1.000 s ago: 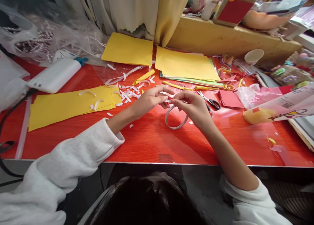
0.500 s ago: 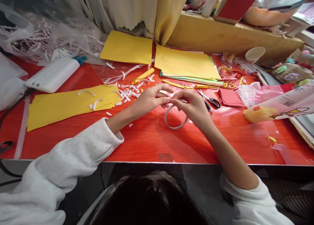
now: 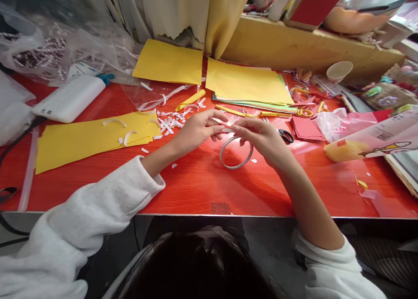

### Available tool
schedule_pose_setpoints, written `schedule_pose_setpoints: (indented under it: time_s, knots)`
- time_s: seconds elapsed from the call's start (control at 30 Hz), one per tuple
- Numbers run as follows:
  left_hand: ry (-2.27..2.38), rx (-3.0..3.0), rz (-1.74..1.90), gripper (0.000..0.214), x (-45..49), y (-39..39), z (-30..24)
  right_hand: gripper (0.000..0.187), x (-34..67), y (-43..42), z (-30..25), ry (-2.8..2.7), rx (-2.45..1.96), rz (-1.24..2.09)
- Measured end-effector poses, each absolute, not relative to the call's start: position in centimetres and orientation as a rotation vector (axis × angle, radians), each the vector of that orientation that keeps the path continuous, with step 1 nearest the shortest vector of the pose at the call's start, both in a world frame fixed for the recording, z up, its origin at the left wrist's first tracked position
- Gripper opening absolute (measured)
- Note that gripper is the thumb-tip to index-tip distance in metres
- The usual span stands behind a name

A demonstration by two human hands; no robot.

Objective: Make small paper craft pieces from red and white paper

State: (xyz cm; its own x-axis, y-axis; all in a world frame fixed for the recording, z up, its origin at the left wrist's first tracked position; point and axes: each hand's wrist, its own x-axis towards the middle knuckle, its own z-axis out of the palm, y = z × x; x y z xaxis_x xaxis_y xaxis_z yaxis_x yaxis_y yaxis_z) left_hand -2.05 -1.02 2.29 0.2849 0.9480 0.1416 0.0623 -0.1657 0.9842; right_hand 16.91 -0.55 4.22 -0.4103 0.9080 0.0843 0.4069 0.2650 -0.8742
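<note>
Both hands are raised close together over the red tabletop. A short whitish strip (image 3: 226, 129) spans the gap between their fingertips; it looks like tape. My left hand (image 3: 203, 128) is closed in a pinch on the strip's left end. From the other side my right hand (image 3: 259, 137) pinches with thumb and forefinger at its right end. Below the right fingers is a narrow roll of tape (image 3: 236, 166), ring-shaped and grey-white, tilted toward me. Whether the remaining right fingers hold the roll is hidden. Scissors (image 3: 286, 136) lie behind the right hand, partly covered by it.
Yellow sheets (image 3: 88, 136) lie at left, with white paper scraps (image 3: 168, 124) beside them. Behind are a yellow stack (image 3: 246, 82) and another yellow pile (image 3: 170, 63). Red paper squares (image 3: 307, 129), a clear printed cup (image 3: 369, 142) and a white power bank (image 3: 70, 99) flank the hands.
My hands have moved slightly apart, the right one shifting right. The whitish strip now shows between the fingertips. The tape roll has tilted and shifted slightly right.
</note>
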Motion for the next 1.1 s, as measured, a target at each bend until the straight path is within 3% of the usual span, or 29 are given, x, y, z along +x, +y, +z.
schedule_pose_setpoints:
  time_s: [0.67, 0.87, 1.03, 1.1]
  knots:
    - [1.08, 1.467, 0.997, 0.011, -2.5, -0.4, 2.5, 0.028, 17.2, -0.7, 4.4, -2.092, -1.266, 0.927]
    - [1.095, 1.47, 0.988, 0.012, -2.4, -0.3, 2.4, 0.039, 17.3, -0.7, 4.9, -2.156, -1.346, 0.91]
    - [1.127, 1.512, 0.908, 0.012, -2.4, -0.5, 2.3, 0.078, 18.5, -0.4, 5.3, -2.169, -1.389, 0.987]
    - [1.156, 1.483, 0.92, 0.012, -2.6, -0.3, 2.2, 0.069, 19.1, -0.1, 5.5, -2.166, -1.427, 0.968]
